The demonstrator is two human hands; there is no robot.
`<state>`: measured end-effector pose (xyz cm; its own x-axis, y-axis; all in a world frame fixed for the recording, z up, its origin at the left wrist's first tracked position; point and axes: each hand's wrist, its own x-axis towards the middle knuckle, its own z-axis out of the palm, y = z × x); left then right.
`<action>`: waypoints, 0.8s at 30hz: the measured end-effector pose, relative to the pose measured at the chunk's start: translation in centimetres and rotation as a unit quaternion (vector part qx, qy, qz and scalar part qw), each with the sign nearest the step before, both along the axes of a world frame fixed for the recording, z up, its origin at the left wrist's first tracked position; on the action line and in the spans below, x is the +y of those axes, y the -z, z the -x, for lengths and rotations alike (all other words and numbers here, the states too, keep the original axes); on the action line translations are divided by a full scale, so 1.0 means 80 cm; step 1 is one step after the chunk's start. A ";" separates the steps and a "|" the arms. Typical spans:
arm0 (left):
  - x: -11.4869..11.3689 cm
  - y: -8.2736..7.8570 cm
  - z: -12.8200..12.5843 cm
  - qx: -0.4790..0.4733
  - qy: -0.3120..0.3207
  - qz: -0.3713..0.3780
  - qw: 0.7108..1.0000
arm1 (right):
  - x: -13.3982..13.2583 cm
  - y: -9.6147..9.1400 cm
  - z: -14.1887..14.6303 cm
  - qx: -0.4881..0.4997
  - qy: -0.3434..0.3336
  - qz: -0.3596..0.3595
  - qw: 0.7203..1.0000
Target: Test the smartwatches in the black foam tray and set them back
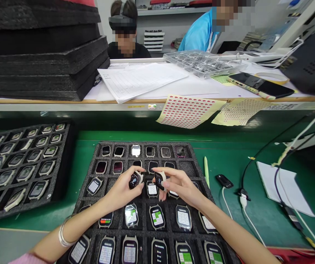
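Note:
My left hand is closed on a small smartwatch body with a dark screen, pinched between thumb and fingers. My right hand grips a second watch body, also dark-screened. Both hands hover close together over the middle of a black foam tray. The tray's pockets hold several watch bodies: dark screens in the far rows, lit screens with white and green patterns in the near rows.
A second foam tray of watches lies at the left on the green mat. A green pen, a small black device, cables and white paper lie to the right. Sticker sheets hang from the raised shelf. Two people sit beyond it.

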<state>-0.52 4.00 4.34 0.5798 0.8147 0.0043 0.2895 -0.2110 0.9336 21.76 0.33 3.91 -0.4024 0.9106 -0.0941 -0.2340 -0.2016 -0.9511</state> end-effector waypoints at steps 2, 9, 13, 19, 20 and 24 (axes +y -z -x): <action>0.000 0.000 0.000 -0.002 0.005 -0.004 1.000 | 0.000 0.000 0.000 -0.004 0.004 -0.001 1.000; 0.001 0.000 0.000 0.001 0.006 -0.015 1.000 | -0.002 -0.003 0.000 -0.002 0.003 0.000 1.000; 0.002 0.000 0.002 0.005 0.009 -0.018 1.000 | -0.002 -0.003 -0.001 -0.007 0.001 -0.002 1.000; 0.005 0.000 0.005 0.008 0.003 -0.017 1.000 | -0.002 -0.004 0.000 -0.024 0.003 0.000 1.000; 0.005 0.000 0.005 0.010 0.002 -0.014 1.000 | -0.002 -0.004 0.000 -0.022 0.006 0.000 1.000; 0.005 0.000 0.007 0.019 0.006 -0.014 1.000 | -0.003 -0.006 0.001 -0.024 0.016 -0.001 1.000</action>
